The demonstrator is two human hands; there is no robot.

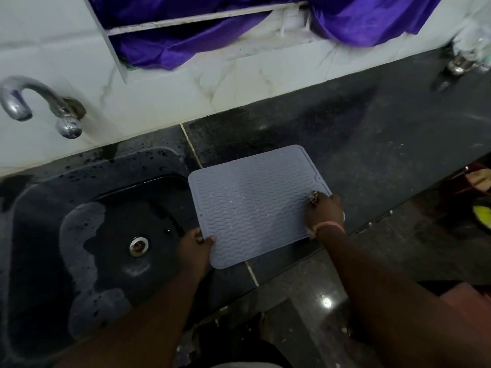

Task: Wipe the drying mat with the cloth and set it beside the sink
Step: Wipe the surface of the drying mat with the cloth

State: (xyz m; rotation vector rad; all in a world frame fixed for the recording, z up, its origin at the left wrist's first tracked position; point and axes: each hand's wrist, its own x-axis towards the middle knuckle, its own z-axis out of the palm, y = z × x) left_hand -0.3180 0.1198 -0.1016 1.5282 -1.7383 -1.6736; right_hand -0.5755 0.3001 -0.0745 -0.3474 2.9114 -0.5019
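Head view: one grey drying mat [255, 205] lies flat on the dark worktop [372, 144], just right of the single sink [47, 235], its left edge overhanging the basin rim. Two hands hold it: left hand [195, 248] pinches the near-left corner, thumb on top; right hand [325, 212] grips the right edge, fingers curled. One tap [39, 104] projects from the wall; bare worktop extends rightward.

The grey ridged drying mat [255, 205] looks like matt, flexible rubber with a wavy raised texture. The dark stone countertop [372, 134] is polished and speckled. The curved metal tap [39, 102] is glossy chrome. The purple cloth [186, 46] has a satin sheen.
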